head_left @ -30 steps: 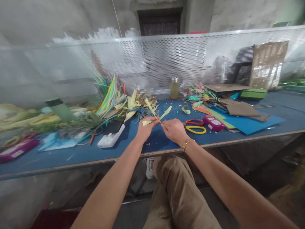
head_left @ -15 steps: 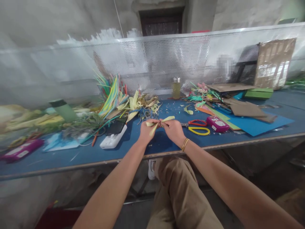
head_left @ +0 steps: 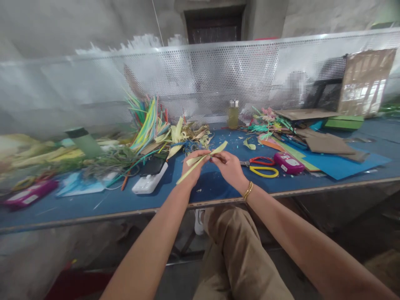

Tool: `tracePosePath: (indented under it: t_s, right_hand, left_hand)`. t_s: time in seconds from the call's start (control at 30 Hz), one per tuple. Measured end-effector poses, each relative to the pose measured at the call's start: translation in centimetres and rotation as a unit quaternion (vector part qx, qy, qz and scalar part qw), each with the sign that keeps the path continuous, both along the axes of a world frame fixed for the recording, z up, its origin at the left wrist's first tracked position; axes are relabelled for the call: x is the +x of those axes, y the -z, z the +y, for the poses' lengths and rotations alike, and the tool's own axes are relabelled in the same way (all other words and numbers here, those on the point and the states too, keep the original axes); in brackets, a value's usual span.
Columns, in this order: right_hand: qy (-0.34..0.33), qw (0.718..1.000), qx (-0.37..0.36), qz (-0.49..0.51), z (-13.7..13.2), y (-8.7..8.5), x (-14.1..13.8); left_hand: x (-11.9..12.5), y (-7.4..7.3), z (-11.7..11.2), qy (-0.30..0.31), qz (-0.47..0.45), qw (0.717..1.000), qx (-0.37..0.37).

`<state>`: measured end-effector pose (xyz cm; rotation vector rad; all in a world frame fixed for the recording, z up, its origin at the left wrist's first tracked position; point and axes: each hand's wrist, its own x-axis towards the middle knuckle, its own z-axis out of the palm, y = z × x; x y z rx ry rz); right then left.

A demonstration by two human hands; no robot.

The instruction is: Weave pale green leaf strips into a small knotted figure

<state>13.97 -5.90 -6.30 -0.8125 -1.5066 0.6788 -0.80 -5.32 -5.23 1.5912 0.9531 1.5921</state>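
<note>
Over the front of the table, my left hand (head_left: pixel 193 167) and my right hand (head_left: pixel 231 170) meet fingertip to fingertip. My left fingers are closed on a pale yellow-green strip of corn husk (head_left: pixel 220 148); one end sticks up to the right, the other hangs across the left hand. A shorter pale piece shows at the left fingers. My right thumb and fingers pinch the work at the same spot, where the fingers hide the detail. Scissors (head_left: pixel 264 171) with one red and one yellow handle lie just right of my right hand.
Corn husks (head_left: pixel 176 131) and coloured stems (head_left: pixel 146 129) are heaped behind on the left. A white device (head_left: pixel 149 179) lies left of my hands. To the right are a purple packet (head_left: pixel 289 162), blue sheet (head_left: pixel 337 164) and cardboard (head_left: pixel 326 141). A bottle (head_left: pixel 233 114) stands by the perforated panel (head_left: pixel 215 79).
The husk strip has turned: its lower end now reaches farther left across my left hand, and its upper end points more steeply upward. Both hands stay together at nearly the same place.
</note>
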Motion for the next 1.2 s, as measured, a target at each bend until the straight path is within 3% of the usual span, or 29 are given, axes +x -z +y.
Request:
tracePosePath:
  t_s: [0.1, 0.3, 0.47, 0.7, 0.83, 1.0, 1.07, 1.2]
  right_hand:
    - [-0.022, 0.998, -0.032, 0.052, 0.2, 0.4, -0.3]
    - [0.004, 0.997, -0.047, 0.067, 0.4, 0.4, -0.9]
    - [0.002, 0.998, -0.060, -0.019, 0.8, 0.0, -0.9]
    - [-0.098, 0.983, -0.099, -0.117, 1.9, -2.1, -0.2]
    - [-0.096, 0.982, -0.160, -0.025, 3.0, -2.1, -0.2]
    - [-0.117, 0.967, -0.207, 0.088, 3.3, -1.7, 0.3]
    - [-0.127, 0.965, -0.211, 0.088, 3.3, -1.7, 0.6]
    - [-0.129, 0.966, -0.205, 0.092, 3.5, -1.6, 0.9]
  left_hand:
    - [0.1, -0.1, -0.1, 0.014, -0.010, 1.000, 0.014]
    - [-0.1, 0.0, 0.0, 0.001, -0.003, 0.999, 0.037]
    - [-0.6, 0.5, 0.7, -0.020, -0.022, 1.000, 0.010]
    - [-0.6, 1.1, 1.4, -0.012, -0.112, 0.992, -0.062]
    - [-0.4, 0.9, 1.5, -0.012, -0.111, 0.989, -0.095]
    - [-0.2, 0.9, 1.5, 0.030, -0.088, 0.991, -0.100]
    - [-0.1, 1.0, 1.6, 0.011, -0.053, 0.996, -0.072]
    - [-0.3, 0.6, 1.9, -0.109, 0.087, 0.990, 0.003]
